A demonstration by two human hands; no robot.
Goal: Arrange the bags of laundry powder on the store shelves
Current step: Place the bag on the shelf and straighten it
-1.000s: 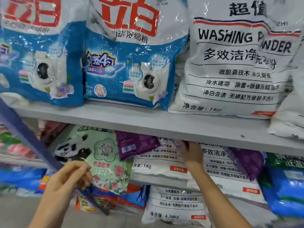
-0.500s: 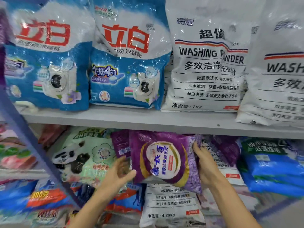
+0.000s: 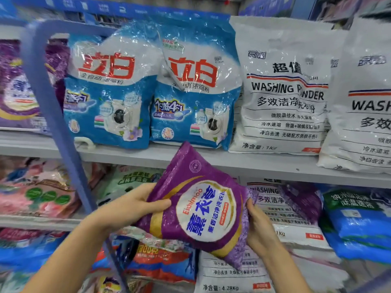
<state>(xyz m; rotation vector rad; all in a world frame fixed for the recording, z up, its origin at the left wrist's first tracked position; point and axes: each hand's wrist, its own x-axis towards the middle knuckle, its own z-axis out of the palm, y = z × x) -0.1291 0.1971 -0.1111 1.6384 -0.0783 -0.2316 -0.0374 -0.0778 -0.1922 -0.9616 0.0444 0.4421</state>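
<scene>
Before the shelf (image 3: 211,159), purple bag (image 3: 203,210) between left hand (image 3: 129,208) and right hand (image 3: 257,227).

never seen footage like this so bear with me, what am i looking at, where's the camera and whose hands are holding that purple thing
There is no machine here. These are a person's two bare hands, filmed by one wide-angle camera worn on the head and looking forward and down. That is why the arms come in from the bottom edge.

The left hand grips the left side of a purple bag of laundry powder, with the thumb across its front. The right hand holds its right edge. The bag is tilted, in the air in front of the store shelves.

On the upper shelf stand two blue and white bags and, to their right, white bags marked WASHING POWDER. More bags lie on the shelves below.
</scene>
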